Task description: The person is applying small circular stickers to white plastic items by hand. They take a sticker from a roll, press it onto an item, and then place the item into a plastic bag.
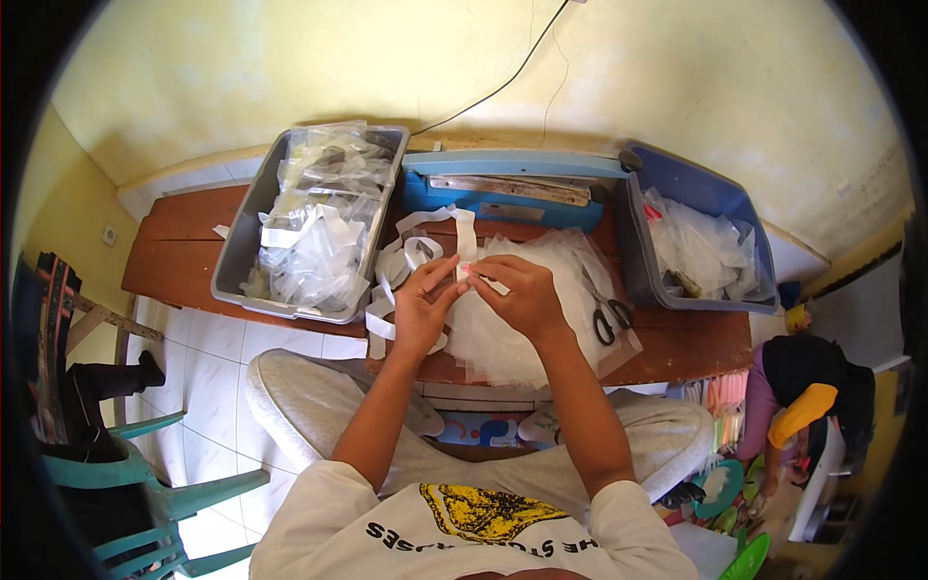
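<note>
My left hand (421, 304) and my right hand (523, 296) meet over the bench, fingertips pinched together on a white strip (466, 237). A small pinkish-red mark or piece shows between the fingertips; what it is I cannot tell. The strip runs up from the fingers and curls into loose loops beside my left hand. Under both hands lies a fanned pile of clear plastic sheets or bags (512, 343). Black-handled scissors (607, 321) rest on the pile to the right of my right hand.
A blue impulse sealer (503, 198) stands behind the pile. To its left is a grey bin (224, 266) full of plastic packets; to its right, a dark blue bin (638, 237) of plastic pieces. All sit on a brown wooden bench (174, 242). Another person (812, 387) bends at far right.
</note>
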Tool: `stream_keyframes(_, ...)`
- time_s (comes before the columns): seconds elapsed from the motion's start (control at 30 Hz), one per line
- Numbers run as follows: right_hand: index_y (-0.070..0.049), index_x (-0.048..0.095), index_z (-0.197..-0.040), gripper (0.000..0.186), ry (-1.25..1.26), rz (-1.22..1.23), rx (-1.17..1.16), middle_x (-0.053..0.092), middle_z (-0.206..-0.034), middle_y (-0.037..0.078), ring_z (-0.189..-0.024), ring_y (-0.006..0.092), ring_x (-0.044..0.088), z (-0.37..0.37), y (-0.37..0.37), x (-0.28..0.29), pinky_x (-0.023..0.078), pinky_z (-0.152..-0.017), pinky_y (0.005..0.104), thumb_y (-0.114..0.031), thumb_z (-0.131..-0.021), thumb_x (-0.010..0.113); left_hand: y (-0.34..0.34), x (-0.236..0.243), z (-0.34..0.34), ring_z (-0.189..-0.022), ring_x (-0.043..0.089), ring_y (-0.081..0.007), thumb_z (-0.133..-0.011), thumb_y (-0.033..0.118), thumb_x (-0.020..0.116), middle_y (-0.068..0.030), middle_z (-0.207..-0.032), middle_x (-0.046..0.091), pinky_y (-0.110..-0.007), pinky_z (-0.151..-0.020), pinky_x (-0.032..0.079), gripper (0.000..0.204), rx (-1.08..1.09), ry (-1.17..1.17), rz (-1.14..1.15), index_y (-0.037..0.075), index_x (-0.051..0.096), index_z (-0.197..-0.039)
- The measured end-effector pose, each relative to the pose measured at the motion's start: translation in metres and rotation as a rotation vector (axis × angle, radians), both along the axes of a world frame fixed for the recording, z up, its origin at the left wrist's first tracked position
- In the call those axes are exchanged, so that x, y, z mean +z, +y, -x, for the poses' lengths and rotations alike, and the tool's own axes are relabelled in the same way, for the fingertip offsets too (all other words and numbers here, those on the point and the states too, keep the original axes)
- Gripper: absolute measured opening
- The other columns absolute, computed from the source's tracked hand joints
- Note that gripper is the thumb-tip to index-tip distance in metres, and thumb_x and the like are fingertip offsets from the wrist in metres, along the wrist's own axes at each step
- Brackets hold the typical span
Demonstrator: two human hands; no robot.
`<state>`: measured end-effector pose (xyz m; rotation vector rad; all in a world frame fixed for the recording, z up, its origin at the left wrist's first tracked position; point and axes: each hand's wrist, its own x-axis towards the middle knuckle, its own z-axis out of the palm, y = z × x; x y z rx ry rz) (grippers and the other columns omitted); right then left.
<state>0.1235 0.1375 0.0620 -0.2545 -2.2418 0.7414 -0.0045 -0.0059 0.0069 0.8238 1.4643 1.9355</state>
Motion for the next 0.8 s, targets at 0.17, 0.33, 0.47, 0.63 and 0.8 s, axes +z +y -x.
stream_keyframes(0.17, -0.007, 0.086, -0.103, 0.014, -0.017, -0.008, 0.037, 0.083, -0.101, 0.010, -0.087, 0.0262, 0.081, -0.001, 0.006, -0.007, 0.066, -0.077, 0.0352, -0.013, -0.090, 0.089, 0.001, -0.008, -0.002, -0.125, 0.071, -0.0197, -0.099, -0.004, 0.079, -0.0123, -0.143, 0.063, -0.030, -0.107, 0.062, 0.046, 0.008, -0.008, 0.002, -0.002, 0.071, -0.144)
stream_keyframes(0.33, -0.006, 0.086, -0.100, 0.013, -0.025, -0.016, 0.063, 0.083, -0.097, 0.010, -0.084, 0.0258, 0.080, -0.002, 0.011, -0.012, 0.065, -0.074, 0.0346, -0.013, -0.091, 0.088, 0.002, -0.014, -0.003, -0.120, 0.070, -0.0164, -0.098, 0.002, 0.083, -0.0119, -0.140, 0.067, -0.028, -0.102, 0.062, 0.043, 0.034, 0.063, 0.042, 0.000, 0.074, -0.141)
stream_keyframes(0.47, -0.005, 0.085, -0.097, 0.011, -0.053, 0.016, 0.080, 0.083, -0.092, 0.011, -0.080, 0.0260, 0.079, -0.002, 0.014, -0.012, 0.063, -0.071, 0.0343, -0.013, -0.091, 0.088, 0.002, -0.017, -0.003, -0.118, 0.070, -0.0160, -0.097, 0.005, 0.085, -0.0115, -0.136, 0.070, -0.029, -0.099, 0.061, 0.043, 0.046, 0.112, 0.066, 0.001, 0.076, -0.139)
stream_keyframes(0.63, -0.005, 0.085, -0.098, 0.012, -0.102, -0.003, 0.083, 0.081, -0.089, 0.012, -0.075, 0.0299, 0.076, 0.001, 0.018, -0.011, 0.060, -0.069, 0.0378, -0.016, -0.094, 0.084, 0.002, -0.021, -0.004, -0.115, 0.070, -0.0156, -0.097, 0.007, 0.086, -0.0109, -0.134, 0.071, -0.029, -0.097, 0.060, 0.043, 0.039, 0.106, 0.065, 0.002, 0.076, -0.139)
stream_keyframes(0.8, -0.005, 0.085, -0.097, 0.012, -0.111, 0.071, 0.110, 0.081, -0.088, 0.013, -0.073, 0.0302, 0.075, -0.001, 0.017, -0.002, 0.059, -0.067, 0.0380, -0.016, -0.093, 0.084, 0.001, -0.018, -0.002, -0.113, 0.070, -0.0155, -0.097, 0.009, 0.086, -0.0110, -0.133, 0.072, -0.028, -0.095, 0.059, 0.042, 0.067, 0.165, 0.100, 0.003, 0.077, -0.138)
